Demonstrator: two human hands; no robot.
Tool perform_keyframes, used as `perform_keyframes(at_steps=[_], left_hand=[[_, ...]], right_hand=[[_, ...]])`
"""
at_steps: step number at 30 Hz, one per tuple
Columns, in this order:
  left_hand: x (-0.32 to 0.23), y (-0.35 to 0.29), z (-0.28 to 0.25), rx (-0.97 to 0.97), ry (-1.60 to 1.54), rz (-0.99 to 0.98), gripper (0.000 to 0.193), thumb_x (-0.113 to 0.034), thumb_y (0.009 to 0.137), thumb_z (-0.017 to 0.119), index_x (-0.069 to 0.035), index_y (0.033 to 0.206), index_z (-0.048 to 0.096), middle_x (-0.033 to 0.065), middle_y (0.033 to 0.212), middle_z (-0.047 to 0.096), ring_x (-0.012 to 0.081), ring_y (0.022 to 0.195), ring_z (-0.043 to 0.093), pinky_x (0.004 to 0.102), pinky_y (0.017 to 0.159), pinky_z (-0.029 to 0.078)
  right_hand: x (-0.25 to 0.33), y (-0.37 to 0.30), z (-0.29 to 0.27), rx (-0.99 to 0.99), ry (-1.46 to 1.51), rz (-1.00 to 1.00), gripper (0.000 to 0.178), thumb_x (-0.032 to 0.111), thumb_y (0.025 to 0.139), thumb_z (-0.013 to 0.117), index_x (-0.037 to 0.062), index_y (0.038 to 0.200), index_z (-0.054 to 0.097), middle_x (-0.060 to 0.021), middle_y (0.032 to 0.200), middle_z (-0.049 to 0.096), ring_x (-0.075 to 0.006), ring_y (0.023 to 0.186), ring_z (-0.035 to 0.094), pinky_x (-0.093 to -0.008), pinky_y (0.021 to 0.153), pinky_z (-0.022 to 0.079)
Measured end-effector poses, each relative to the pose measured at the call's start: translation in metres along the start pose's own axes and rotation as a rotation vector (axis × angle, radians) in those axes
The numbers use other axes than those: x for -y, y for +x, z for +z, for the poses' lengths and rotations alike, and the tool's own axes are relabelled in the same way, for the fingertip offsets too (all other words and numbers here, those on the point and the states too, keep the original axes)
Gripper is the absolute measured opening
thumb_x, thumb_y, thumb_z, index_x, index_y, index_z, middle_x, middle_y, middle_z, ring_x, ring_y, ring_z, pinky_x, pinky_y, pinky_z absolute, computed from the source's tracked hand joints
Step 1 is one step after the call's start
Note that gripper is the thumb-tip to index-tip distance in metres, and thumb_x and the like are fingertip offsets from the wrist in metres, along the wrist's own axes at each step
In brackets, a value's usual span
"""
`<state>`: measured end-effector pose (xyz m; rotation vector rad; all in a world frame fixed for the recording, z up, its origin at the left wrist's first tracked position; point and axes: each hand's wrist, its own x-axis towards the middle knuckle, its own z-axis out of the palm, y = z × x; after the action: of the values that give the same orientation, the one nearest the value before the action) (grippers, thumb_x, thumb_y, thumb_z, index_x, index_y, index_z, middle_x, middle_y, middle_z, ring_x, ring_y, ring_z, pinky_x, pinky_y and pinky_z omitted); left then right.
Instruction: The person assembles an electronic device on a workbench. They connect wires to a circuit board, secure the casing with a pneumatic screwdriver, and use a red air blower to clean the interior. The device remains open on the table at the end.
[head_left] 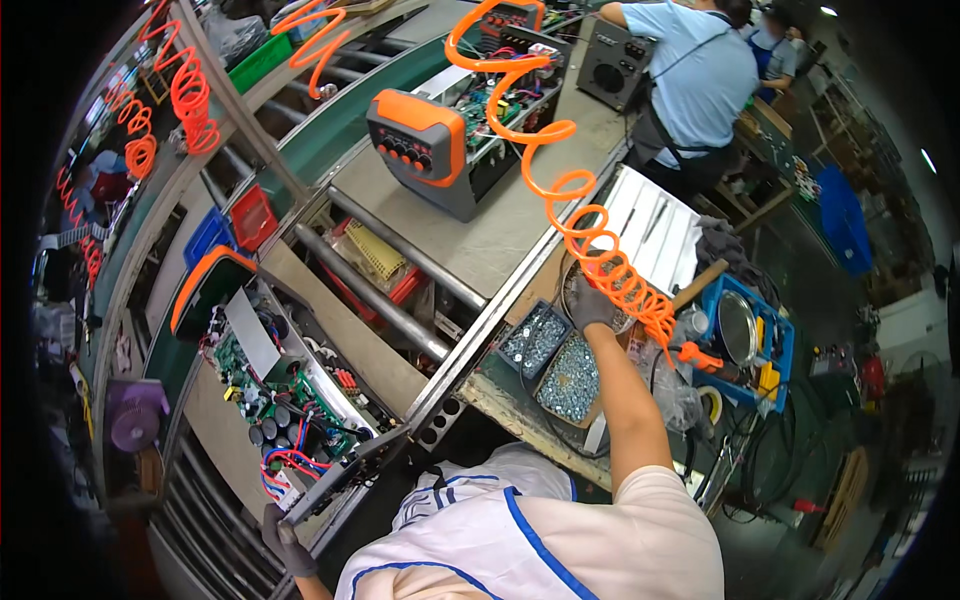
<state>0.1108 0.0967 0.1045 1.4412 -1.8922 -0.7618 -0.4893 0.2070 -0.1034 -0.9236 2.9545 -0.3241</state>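
My left hand, in a dark grey glove, is at the lower end of an opened electronics unit, its fingers closed on the edge of the dark end panel. Green circuit boards, capacitors and red and blue wires show inside the unit. My right arm stretches over the side bench, and the gloved right hand reaches into a round dish of small parts. Its fingertips are hidden there. Beside it stand two bins of small metal fasteners, a smaller one and a larger one.
An orange coiled hose hangs across the bench close to my right hand. A second unit with an orange-edged front stands farther along the roller line. A blue crate holds tools. A person in a light blue shirt works beyond.
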Motion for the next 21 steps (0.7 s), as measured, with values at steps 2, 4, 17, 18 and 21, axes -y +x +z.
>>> perform_keyframes(at_steps=[2, 4, 17, 18, 21], left_hand=[[-0.007, -0.001, 0.003, -0.015, 0.034, -0.01, 0.062, -0.064, 0.083, 0.04, -0.002, 0.074, 0.041, 0.0011, 0.07, 0.035, 0.0131, 0.068, 0.034, 0.0285, 0.059, 0.027], [0.0, -0.001, 0.0, -0.011, 0.051, -0.029, 0.061, -0.063, 0.083, 0.039, -0.003, 0.073, 0.039, 0.0011, 0.069, 0.034, 0.0129, 0.067, 0.033, 0.0287, 0.058, 0.026], [0.02, 0.002, -0.006, 0.033, 0.107, 0.016, 0.057, -0.059, 0.084, 0.037, -0.003, 0.072, 0.037, 0.0024, 0.067, 0.03, 0.0133, 0.064, 0.031, 0.0298, 0.056, 0.024], [0.02, 0.004, -0.008, 0.055, 0.113, 0.019, 0.058, -0.06, 0.085, 0.036, -0.003, 0.073, 0.039, 0.0017, 0.067, 0.031, 0.013, 0.065, 0.032, 0.0294, 0.056, 0.025], [0.013, 0.0, -0.016, 0.069, 0.096, -0.017, 0.063, -0.065, 0.083, 0.036, -0.003, 0.07, 0.036, 0.0017, 0.066, 0.03, 0.0131, 0.063, 0.032, 0.0295, 0.056, 0.024]], right_hand=[[-0.006, 0.012, 0.014, -0.016, -0.053, -0.005, 0.031, 0.028, 0.082, 0.059, 0.0142, 0.109, 0.058, -0.0156, 0.098, 0.064, -0.0348, 0.095, 0.06, -0.0459, 0.08, 0.047], [-0.007, 0.014, 0.015, 0.022, 0.038, -0.005, 0.026, 0.028, 0.083, 0.058, 0.0144, 0.105, 0.06, -0.0146, 0.098, 0.064, -0.0342, 0.094, 0.06, -0.0455, 0.08, 0.047], [-0.044, 0.007, 0.029, -0.03, 1.427, 0.455, 0.017, 0.025, 0.09, 0.056, 0.0086, 0.09, 0.06, 0.0002, 0.067, 0.053, -0.0091, 0.054, 0.044, -0.0228, 0.05, 0.037], [-0.046, 0.006, 0.025, -0.017, 1.637, 0.465, 0.015, 0.024, 0.091, 0.056, 0.0087, 0.089, 0.059, 0.0025, 0.064, 0.049, -0.0059, 0.051, 0.039, -0.0206, 0.047, 0.034], [-0.004, -0.008, -0.039, 0.187, 1.695, 0.487, 0.012, 0.023, 0.091, 0.055, 0.0115, 0.089, 0.056, 0.0035, 0.064, 0.047, -0.0062, 0.049, 0.034, -0.0213, 0.043, 0.03]])
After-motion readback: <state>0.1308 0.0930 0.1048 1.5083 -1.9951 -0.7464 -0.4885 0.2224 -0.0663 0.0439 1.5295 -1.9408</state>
